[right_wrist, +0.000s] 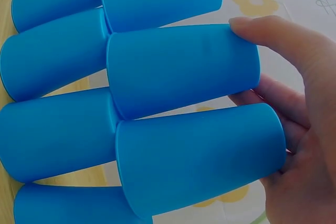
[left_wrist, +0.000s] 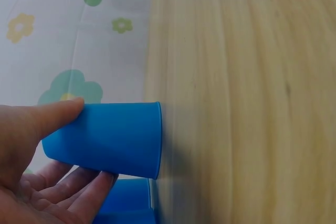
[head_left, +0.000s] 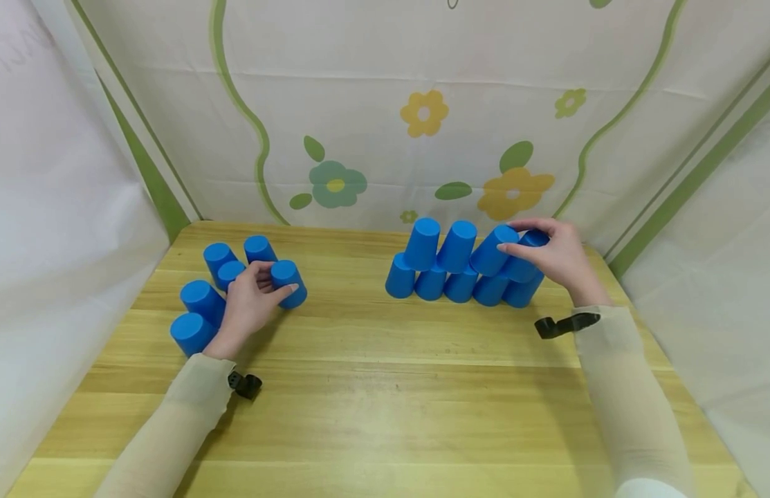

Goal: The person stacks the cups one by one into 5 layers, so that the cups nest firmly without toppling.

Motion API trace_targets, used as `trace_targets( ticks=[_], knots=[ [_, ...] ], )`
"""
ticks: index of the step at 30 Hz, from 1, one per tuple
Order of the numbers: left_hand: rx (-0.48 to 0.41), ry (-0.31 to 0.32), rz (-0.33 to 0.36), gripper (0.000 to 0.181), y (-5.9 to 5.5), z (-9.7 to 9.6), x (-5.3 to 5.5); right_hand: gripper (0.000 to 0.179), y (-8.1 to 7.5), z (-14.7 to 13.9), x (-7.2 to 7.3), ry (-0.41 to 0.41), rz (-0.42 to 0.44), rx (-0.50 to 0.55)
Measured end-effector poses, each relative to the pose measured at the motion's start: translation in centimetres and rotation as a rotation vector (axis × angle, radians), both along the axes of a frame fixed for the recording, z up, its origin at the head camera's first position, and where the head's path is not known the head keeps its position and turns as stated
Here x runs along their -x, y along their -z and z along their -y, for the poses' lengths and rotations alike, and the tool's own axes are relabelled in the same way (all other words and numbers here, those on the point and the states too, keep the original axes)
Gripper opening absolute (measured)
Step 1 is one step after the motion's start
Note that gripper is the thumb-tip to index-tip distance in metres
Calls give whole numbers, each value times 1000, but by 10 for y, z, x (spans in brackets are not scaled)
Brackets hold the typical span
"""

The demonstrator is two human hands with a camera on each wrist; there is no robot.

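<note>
My left hand [head_left: 250, 301] pinches an upside-down blue cup [head_left: 288, 282] between thumb and fingers. Whether its rim touches the table I cannot tell; in the left wrist view the cup [left_wrist: 107, 140] is close to the wood. On the right, upside-down blue cups form two rows, a lower row [head_left: 430, 282] with an upper row [head_left: 422, 243] standing on it. My right hand [head_left: 559, 254] grips an upper cup [right_wrist: 184, 69], thumb on one side and fingers on the other. The end upper cup [right_wrist: 199, 161] lies beside those fingers, near the palm; contact there is unclear.
Several more upside-down blue cups [head_left: 194, 334] stand at the left of the wooden table [head_left: 385, 415], partly behind my left hand. A white flowered cloth [head_left: 360, 124] hangs behind the table, with more cloth at both sides. Each wrist wears a black camera mount [head_left: 568, 325].
</note>
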State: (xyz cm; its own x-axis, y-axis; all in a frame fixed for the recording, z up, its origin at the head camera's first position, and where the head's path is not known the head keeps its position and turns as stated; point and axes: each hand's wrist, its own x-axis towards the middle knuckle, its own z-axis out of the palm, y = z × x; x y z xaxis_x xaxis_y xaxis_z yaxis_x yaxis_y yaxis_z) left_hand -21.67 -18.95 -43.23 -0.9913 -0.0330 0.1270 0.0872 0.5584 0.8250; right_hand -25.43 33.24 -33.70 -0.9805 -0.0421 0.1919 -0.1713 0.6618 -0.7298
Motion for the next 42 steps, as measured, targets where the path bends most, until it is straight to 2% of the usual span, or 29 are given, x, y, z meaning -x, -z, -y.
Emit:
trace_targets(
  ticks=[5, 10, 18, 25, 29, 42],
  knots=[
    [-11, -2, 2, 64, 2, -4, 3, 59, 0, -2, 0, -3, 3, -2],
    [-26, 6, -35, 65, -3, -13, 3, 60, 1, -2, 1, -11, 3, -11],
    [-96, 55, -141, 59, -31, -41, 6, 59, 3, -1, 1, -14, -1, 5],
    [-161, 99, -192, 59, -43, -63, 7, 58, 3, 0, 1, -17, -2, 10],
    [-200, 108, -250, 59, -50, -74, 8, 60, 3, 0, 1, -11, 15, 5],
    [-246, 179, -412, 53, -88, -110, 19, 59, 3, 1, 4, -27, 10, 20]
  ],
)
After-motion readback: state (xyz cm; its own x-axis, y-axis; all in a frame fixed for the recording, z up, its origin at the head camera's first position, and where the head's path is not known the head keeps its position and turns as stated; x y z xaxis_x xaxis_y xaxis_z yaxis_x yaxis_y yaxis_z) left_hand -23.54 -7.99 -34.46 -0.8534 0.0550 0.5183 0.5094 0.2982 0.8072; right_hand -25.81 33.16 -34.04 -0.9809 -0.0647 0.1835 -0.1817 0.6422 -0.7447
